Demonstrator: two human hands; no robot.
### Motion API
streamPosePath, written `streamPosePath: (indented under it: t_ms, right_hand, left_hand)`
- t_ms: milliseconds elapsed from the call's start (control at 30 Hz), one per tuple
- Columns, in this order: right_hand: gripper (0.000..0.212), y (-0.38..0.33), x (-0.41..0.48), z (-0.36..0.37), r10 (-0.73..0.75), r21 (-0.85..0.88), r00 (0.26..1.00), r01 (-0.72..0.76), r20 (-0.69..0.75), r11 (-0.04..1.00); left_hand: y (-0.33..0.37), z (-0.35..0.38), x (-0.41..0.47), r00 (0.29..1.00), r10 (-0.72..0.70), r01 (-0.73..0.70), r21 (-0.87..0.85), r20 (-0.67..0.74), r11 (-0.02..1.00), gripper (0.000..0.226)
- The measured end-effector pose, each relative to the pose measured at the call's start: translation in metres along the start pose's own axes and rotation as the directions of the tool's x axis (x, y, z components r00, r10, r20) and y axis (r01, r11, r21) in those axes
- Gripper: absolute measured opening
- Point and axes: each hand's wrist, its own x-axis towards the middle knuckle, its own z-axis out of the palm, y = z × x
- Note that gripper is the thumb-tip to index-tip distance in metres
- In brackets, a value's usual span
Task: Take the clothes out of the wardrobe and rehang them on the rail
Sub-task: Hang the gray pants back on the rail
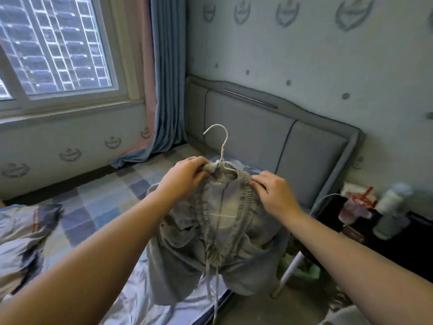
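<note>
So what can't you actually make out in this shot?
- The wardrobe and the rail: outside the head view.
- The hanger: shoulders mostly hidden inside the grey garment, head view.
- The left hand and right hand: fingertips buried in the waistband folds.
- The bedside items: too blurred to identify.

No text is legible; the orange print on the crumpled fabric [23, 231] is too blurred.
</note>
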Motion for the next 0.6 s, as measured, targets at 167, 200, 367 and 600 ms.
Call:
streamPosePath:
  t_ms: [167,200,367,600]
  right_hand:
    - [0.017,-0.004,0.002,-0.084,0.066,-0.189,0.976,-0.106,-0.209,0.976]
    - [0.017,-0.005,0.002,-0.099,0.089,-0.214,0.963,-0.145,-0.253,0.966]
    - [0.017,-0.02,0.0,-0.171,0.204,-0.211,0.857,-0.335,-0.473,0.918]
    - [0.032,-0.025,-0.032,-0.239,0.476,-0.242,0.711,-0.655,-0.518,0.715]
  left_hand:
    - [0.056,-0.009,0.072,0.959,0.285,-0.283,-0.081,0.009,0.956,0.021]
    - [0.069,-0.011,0.085,0.944,0.331,-0.329,-0.098,0.007,0.939,0.021]
    - [0.133,-0.012,0.131,0.834,0.55,-0.536,-0.171,0.042,0.827,0.016]
    - [0.23,0.01,0.163,0.722,0.684,-0.681,-0.289,-0.108,0.673,0.024]
